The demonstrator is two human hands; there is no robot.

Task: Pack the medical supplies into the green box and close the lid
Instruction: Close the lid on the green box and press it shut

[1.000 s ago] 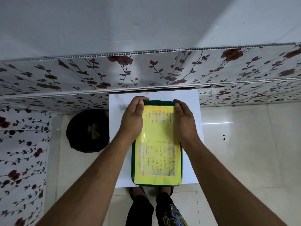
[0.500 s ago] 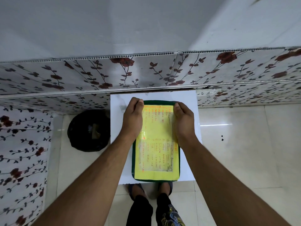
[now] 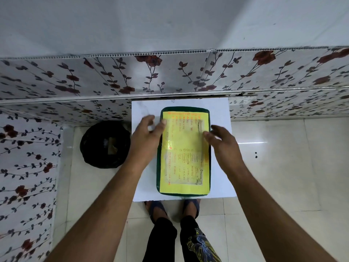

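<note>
The green box [image 3: 184, 193] lies flat on a small white table [image 3: 220, 114], its lid down and covered by a yellow sheet with handwritten lines. My left hand [image 3: 146, 137] hovers at the box's left edge, fingers spread, thumb near the lid's rim. My right hand [image 3: 223, 142] hovers over the right edge, fingers apart and slightly blurred. Neither hand grips anything. No medical supplies are visible outside the box.
A black round bin [image 3: 104, 144] stands on the tiled floor left of the table. Flower-patterned wall panels [image 3: 170, 72] run behind the table and along the left. My feet in sandals [image 3: 154, 208] stand at the table's front edge.
Both hands, which were pressing on the lid's far corners, have lifted off and drawn back toward me with fingers spread. The box stays shut on the table.
</note>
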